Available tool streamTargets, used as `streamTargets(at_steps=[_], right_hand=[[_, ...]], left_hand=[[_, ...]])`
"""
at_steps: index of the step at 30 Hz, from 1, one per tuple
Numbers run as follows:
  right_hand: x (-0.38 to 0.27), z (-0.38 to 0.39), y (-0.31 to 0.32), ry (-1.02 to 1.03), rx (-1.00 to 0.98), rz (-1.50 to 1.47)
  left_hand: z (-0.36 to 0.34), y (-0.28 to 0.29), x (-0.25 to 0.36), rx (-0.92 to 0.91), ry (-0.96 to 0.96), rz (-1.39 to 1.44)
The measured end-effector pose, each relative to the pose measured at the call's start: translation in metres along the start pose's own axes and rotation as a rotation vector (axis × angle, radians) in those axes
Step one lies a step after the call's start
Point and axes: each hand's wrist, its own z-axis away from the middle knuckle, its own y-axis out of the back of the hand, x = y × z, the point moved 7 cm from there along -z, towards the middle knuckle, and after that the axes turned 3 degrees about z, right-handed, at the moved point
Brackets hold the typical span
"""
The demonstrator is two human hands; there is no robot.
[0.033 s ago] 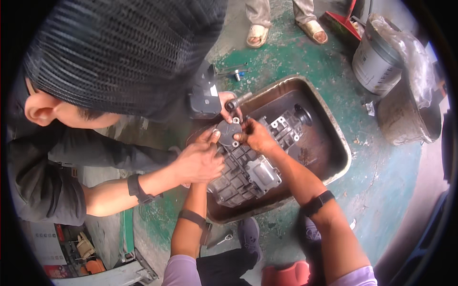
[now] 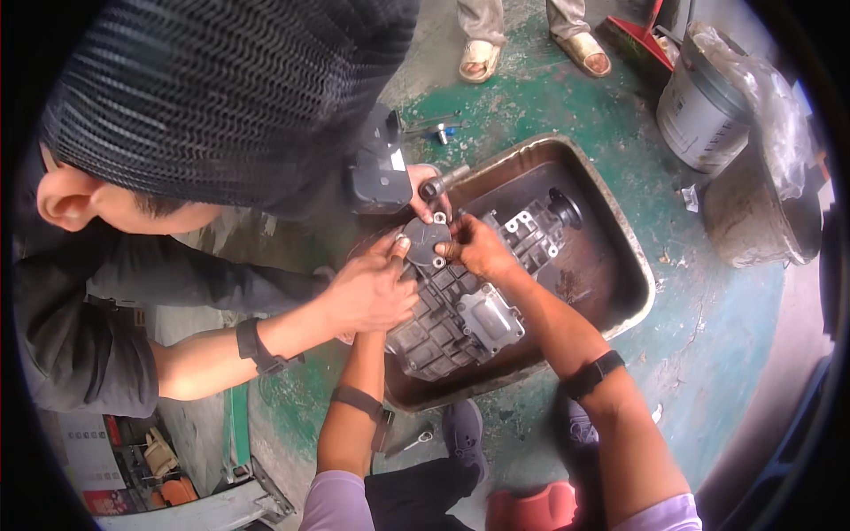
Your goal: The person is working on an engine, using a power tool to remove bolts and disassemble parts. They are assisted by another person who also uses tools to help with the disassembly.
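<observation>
A grey gearbox (image 2: 434,323) with a ribbed metal case lies in the tray. On its upper side is a round dark cover (image 2: 427,243) with light-coloured lugs at its edge. My right hand (image 2: 482,246) pinches the right edge of this cover between thumb and fingers. Below a co-worker's hand (image 2: 367,288), my left forearm reaches up to the gearbox; my left hand (image 2: 365,336) is mostly hidden there, fingers included. The co-worker's other hand (image 2: 423,190) is at the cover's top edge, beside a short metal cylinder (image 2: 444,181).
A metal tray (image 2: 639,270) surrounds the gearbox. The co-worker's capped head (image 2: 230,97) fills the upper left. Buckets (image 2: 699,119) stand at right near a red dustpan (image 2: 639,40). A wrench (image 2: 412,442) lies by my shoe; a red stool (image 2: 531,506) is below.
The view has shifted very slightly. The hands and the round cover keep practically the same places.
</observation>
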Motion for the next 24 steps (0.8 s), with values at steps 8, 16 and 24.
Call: streamTargets(at_steps=[8, 16, 24], right_hand=[[0.004, 0.003, 0.004, -0.125, 0.023, -0.045], [0.008, 0.004, 0.004, -0.195, 0.0, -0.148], [-0.005, 0.006, 0.008, -0.04, 0.002, -0.049]], left_hand=[[-0.012, -0.054, 0.016, -0.333, -0.123, -0.892], [-0.036, -0.004, -0.014, -0.502, -0.033, 0.231], [-0.031, 0.015, -0.007, -0.149, -0.292, -0.129]])
